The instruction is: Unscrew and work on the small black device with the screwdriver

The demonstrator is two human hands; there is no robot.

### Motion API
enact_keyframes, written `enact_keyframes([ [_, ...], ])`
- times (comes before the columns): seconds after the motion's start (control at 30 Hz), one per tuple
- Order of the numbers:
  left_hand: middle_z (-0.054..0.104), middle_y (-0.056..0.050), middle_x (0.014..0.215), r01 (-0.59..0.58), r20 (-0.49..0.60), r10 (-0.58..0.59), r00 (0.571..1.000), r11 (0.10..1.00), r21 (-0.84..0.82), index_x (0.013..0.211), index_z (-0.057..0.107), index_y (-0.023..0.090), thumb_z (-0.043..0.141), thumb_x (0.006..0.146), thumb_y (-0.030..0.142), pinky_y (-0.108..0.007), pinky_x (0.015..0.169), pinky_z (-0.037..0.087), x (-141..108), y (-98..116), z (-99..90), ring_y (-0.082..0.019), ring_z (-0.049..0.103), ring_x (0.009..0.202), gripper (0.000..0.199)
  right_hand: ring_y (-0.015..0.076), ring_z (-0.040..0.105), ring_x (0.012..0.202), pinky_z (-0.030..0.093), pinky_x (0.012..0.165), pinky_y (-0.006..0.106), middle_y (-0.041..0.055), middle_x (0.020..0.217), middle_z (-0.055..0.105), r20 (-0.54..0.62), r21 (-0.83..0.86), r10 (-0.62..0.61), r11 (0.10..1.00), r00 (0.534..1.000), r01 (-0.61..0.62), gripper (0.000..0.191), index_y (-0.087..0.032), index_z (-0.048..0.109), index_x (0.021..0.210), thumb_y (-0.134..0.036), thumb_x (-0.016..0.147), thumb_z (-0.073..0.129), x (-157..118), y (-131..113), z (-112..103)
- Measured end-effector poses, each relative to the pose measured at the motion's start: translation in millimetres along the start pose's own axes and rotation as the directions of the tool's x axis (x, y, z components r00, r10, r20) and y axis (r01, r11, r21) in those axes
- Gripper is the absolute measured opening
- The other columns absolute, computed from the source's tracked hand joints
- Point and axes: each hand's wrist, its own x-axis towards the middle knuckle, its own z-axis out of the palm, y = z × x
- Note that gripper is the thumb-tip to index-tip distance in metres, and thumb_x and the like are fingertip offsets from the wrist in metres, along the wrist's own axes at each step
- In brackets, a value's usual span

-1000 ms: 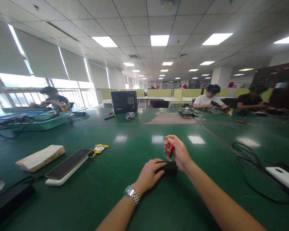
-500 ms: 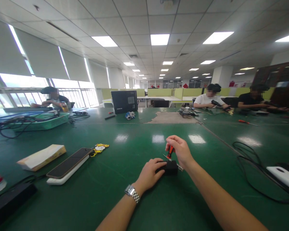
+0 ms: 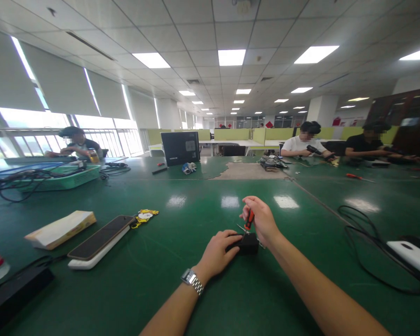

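My right hand (image 3: 262, 219) is closed around the handle of a red-and-black screwdriver (image 3: 248, 220), which points downward. Its shaft reaches the top of a small black box (image 3: 250, 244) on the green table. Wrapped over the box's left end, my left hand (image 3: 220, 252) grips it against the tabletop, a metal watch on its wrist. A thin metal piece (image 3: 241, 227) shows just behind the box; what it is I cannot make out. Another small light-coloured bit beyond the box is partly hidden by my right hand.
On the left lie a phone (image 3: 101, 235) on a white slab, a paper pad (image 3: 63, 228), a black power brick (image 3: 19, 296) and a green basket (image 3: 70, 178) of cables. A black cable (image 3: 367, 261) and white device (image 3: 411, 256) lie right. Several people sit across the table.
My right hand and the screwdriver have shifted very slightly, with the screwdriver's handle a little further right and lower. My left hand stays on the black box.
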Motion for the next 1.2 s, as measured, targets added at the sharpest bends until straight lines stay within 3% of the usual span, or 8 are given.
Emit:
enact_keyframes([
  [0.13, 0.056, -0.001, 0.127, 0.004, -0.002, -0.004, 1.0, 1.0, 0.005, 0.122, 0.059, 0.032, 0.059, 0.088, 0.022, -0.037, 0.1, 0.042, 0.4, -0.8, 0.6, -0.022, 0.052, 0.111, 0.036, 0.0101, 0.054, 0.056, 0.047, 0.06, 0.025, -0.0056, 0.062, 0.058, -0.015, 0.019, -0.008, 1.0, 1.0, 0.008, 0.025, -0.021, 0.058, 0.086, -0.036, 0.071, 0.07, 0.5, -0.9, -0.8],
  [0.27, 0.056, 0.0, 0.127, 0.007, -0.003, -0.007, 1.0, 1.0, 0.011, 0.122, 0.06, 0.032, 0.06, 0.088, 0.022, -0.037, 0.1, 0.042, 0.5, -0.4, 0.2, -0.021, 0.052, 0.112, 0.036, 0.0099, 0.049, 0.049, 0.047, 0.06, 0.026, -0.0071, 0.051, 0.052, 0.032, 0.024, 0.027, 0.999, 0.999, -0.027, 0.021, -0.02, 0.058, 0.08, -0.039, 0.074, 0.065, 0.3, -2.1, -0.6],
  [0.4, 0.057, 0.0, 0.127, 0.011, -0.004, -0.01, 1.0, 1.0, 0.015, 0.121, 0.06, 0.032, 0.059, 0.088, 0.022, -0.037, 0.1, 0.042, 0.1, 0.1, -0.2, -0.021, 0.052, 0.112, 0.035, 0.011, 0.054, 0.056, 0.046, 0.059, 0.025, -0.0049, 0.062, 0.058, -0.017, 0.019, 0.008, 1.0, 1.0, -0.007, 0.023, -0.02, 0.059, 0.082, -0.036, 0.07, 0.07, 0.4, -2.0, -1.5],
  [0.5, 0.056, 0.0, 0.127, 0.012, -0.003, -0.012, 1.0, 1.0, 0.007, 0.122, 0.06, 0.032, 0.059, 0.088, 0.022, -0.037, 0.1, 0.043, -0.1, 0.3, -0.3, -0.021, 0.052, 0.111, 0.035, 0.0097, 0.048, 0.051, 0.047, 0.059, 0.026, -0.0062, 0.056, 0.052, 0.015, 0.008, 0.026, 1.0, 1.0, -0.026, 0.021, -0.019, 0.058, 0.075, -0.038, 0.071, 0.069, 0.7, -0.9, -2.1],
  [0.63, 0.056, 0.0, 0.126, 0.01, 0.002, -0.01, 1.0, 1.0, -0.006, 0.122, 0.059, 0.032, 0.059, 0.088, 0.022, -0.037, 0.1, 0.043, 0.1, 1.0, -0.7, -0.021, 0.052, 0.112, 0.036, 0.0111, 0.052, 0.057, 0.047, 0.058, 0.025, -0.0048, 0.061, 0.055, -0.015, -0.031, -0.003, 1.0, 1.0, 0.003, 0.024, -0.02, 0.059, 0.08, -0.037, 0.07, 0.071, -0.4, 1.5, -1.3],
  [0.9, 0.056, -0.002, 0.128, 0.006, 0.007, -0.006, 1.0, 1.0, -0.009, 0.123, 0.059, 0.031, 0.058, 0.089, 0.023, -0.039, 0.101, 0.042, 0.0, 1.3, -1.0, -0.022, 0.051, 0.112, 0.035, 0.0116, 0.05, 0.057, 0.047, 0.057, 0.025, -0.0039, 0.065, 0.051, 0.068, 0.109, 0.007, 0.994, 0.998, -0.014, 0.031, -0.021, 0.058, 0.08, -0.052, 0.078, 0.061, -3.0, 4.7, 1.7],
  [1.07, 0.055, -0.002, 0.128, 0.01, 0.008, -0.01, 1.0, 1.0, -0.009, 0.123, 0.059, 0.031, 0.058, 0.088, 0.022, -0.039, 0.101, 0.042, -0.1, 1.0, -0.5, -0.022, 0.051, 0.113, 0.036, 0.0117, 0.051, 0.057, 0.046, 0.056, 0.024, -0.0048, 0.064, 0.052, 0.015, -0.009, 0.006, 1.0, 1.0, -0.006, 0.025, -0.022, 0.057, 0.083, -0.045, 0.076, 0.063, -3.8, 4.1, 2.4],
  [1.2, 0.056, -0.002, 0.127, 0.001, 0.007, -0.001, 1.0, 1.0, -0.011, 0.122, 0.059, 0.031, 0.058, 0.089, 0.022, -0.038, 0.101, 0.041, 0.5, 1.6, -0.4, -0.022, 0.051, 0.113, 0.035, 0.0104, 0.048, 0.05, 0.046, 0.055, 0.025, -0.0069, 0.056, 0.05, 0.024, 0.015, -0.033, 0.999, 0.999, 0.033, 0.019, -0.022, 0.056, 0.085, -0.04, 0.078, 0.06, -3.4, 1.6, 0.8],
])
